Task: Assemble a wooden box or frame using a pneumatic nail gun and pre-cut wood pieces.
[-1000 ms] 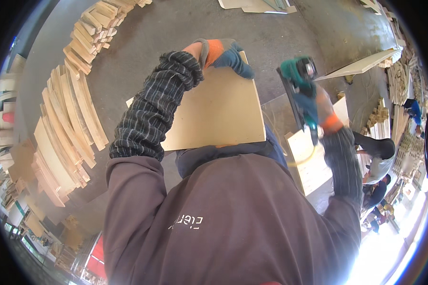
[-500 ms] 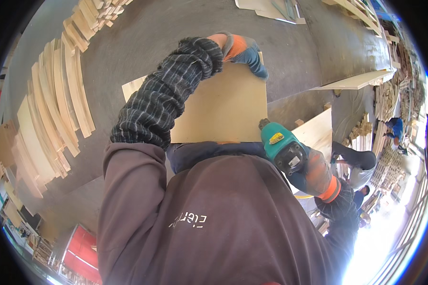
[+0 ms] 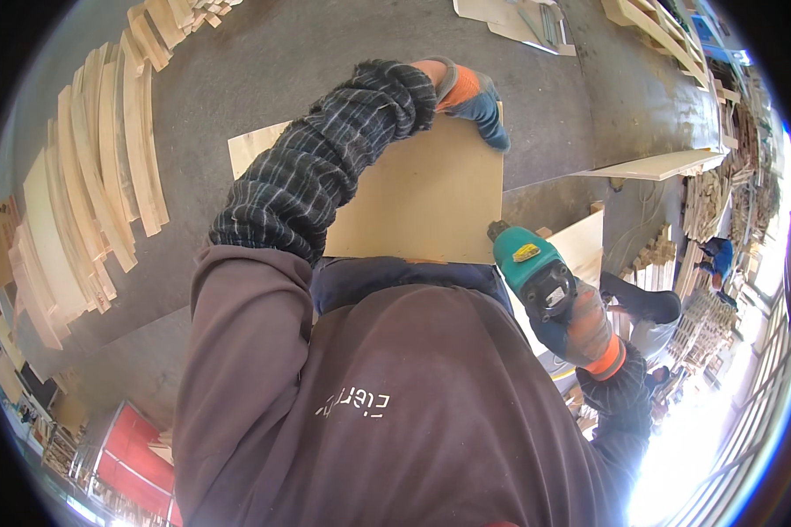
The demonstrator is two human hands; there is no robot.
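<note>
Gloved in orange and grey-blue, both hands of the worker are busy, as the head view shows: the left hand [image 3: 481, 104] reaches across the body and curls over the far right corner of a tan plywood panel [image 3: 426, 193], grasping it there, while the right hand [image 3: 578, 332] is wrapped around a teal nail gun [image 3: 536, 268] with a yellow label and a dark round cap. I cannot make out that hand's fingers or the trigger behind the tool. The panel lies in front of the worker's torso, its near edge by the dark blue trousers [image 3: 360, 285], and its left part is hidden by a plaid sleeve [image 3: 325, 171]. The gun's dark nose is right at the panel's right edge, though whether the two touch I cannot tell. A pale wood piece [image 3: 253, 145] sticks out past the sleeve on the left, and a light board [image 3: 582, 241] is just beyond the gun. Further left, long wooden strips [image 3: 97, 158] lie side by side on a dark grey surface [image 3: 246, 70]. Off to the right, another pale board [image 3: 655, 165] slants near stacked timber [image 3: 707, 202], one co-worker [image 3: 650, 307] bends over, and a person in blue [image 3: 721, 257] is farther away.
</note>
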